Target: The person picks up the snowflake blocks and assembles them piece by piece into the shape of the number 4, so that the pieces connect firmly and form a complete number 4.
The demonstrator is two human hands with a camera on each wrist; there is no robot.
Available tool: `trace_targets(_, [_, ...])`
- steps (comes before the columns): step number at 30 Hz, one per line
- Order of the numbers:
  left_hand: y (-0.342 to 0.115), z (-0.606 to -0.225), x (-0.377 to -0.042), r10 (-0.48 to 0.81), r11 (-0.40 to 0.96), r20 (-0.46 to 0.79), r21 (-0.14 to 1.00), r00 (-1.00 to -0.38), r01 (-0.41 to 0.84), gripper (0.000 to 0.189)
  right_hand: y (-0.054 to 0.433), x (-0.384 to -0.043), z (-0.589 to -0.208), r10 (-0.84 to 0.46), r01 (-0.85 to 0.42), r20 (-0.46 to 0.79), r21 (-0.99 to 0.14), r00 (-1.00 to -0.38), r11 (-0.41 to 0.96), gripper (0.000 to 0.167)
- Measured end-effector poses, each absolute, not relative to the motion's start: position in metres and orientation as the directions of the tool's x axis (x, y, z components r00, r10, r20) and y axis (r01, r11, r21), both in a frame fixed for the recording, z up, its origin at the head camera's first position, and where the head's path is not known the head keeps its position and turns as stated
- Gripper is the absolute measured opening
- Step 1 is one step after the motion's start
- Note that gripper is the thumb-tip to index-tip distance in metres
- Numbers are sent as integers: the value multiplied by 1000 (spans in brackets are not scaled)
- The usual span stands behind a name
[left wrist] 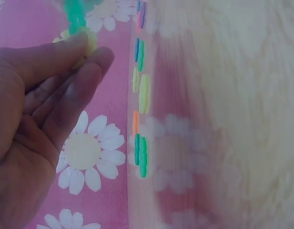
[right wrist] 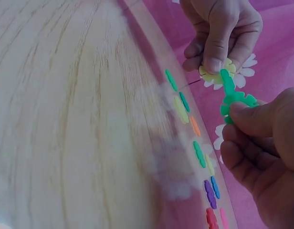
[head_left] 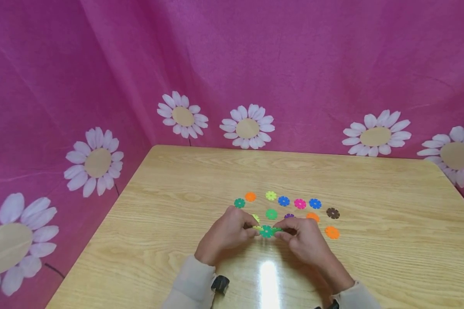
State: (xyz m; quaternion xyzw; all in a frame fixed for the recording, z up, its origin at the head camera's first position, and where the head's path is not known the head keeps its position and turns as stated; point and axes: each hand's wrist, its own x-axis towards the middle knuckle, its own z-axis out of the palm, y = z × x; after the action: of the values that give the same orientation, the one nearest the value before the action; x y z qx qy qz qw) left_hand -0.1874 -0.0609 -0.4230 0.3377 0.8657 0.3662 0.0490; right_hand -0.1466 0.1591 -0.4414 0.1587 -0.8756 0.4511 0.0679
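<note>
Both hands are raised over the table around a small chain of notched plastic discs joined at their slots. My left hand [head_left: 232, 229] pinches a yellow notched disc [right wrist: 211, 75] between thumb and fingers. From the other side, my right hand [head_left: 306, 240] pinches a light green notched disc [right wrist: 238, 100]. Between these two stands a green notched disc [head_left: 267, 231], facing the head camera and seen edge-on in the right wrist view. Fingertips partly cover the two outer discs. In the left wrist view the yellow disc sits at the thumb tip, with blurred green above it.
On the wooden table [head_left: 170, 184] beyond the hands lie loose notched discs in rough rows, among them a dark green disc [head_left: 239, 203], a pink disc [head_left: 300, 203], a brown disc [head_left: 333, 213] and an orange disc [head_left: 332, 232]. A pink flowered cloth [head_left: 294, 64] hangs behind the table.
</note>
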Motion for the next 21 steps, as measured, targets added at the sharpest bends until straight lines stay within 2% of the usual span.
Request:
trace_targets(12, [-64, -420, -187, 581, 585, 97, 640, -808, 498, 7, 157, -148, -443, -234, -340, 251, -779, -939, 526, 14])
trace_targets(14, [-67, -418, -188, 595, 570, 88, 654, -799, 497, 3, 158, -148, -444, -230, -333, 245, -778, -942, 534, 14])
trace_targets(21, [-69, -415, -193, 643, 466, 108, 730, -758, 500, 15, 158, -148, -443, -225, -329, 246, -792, -943, 514, 16])
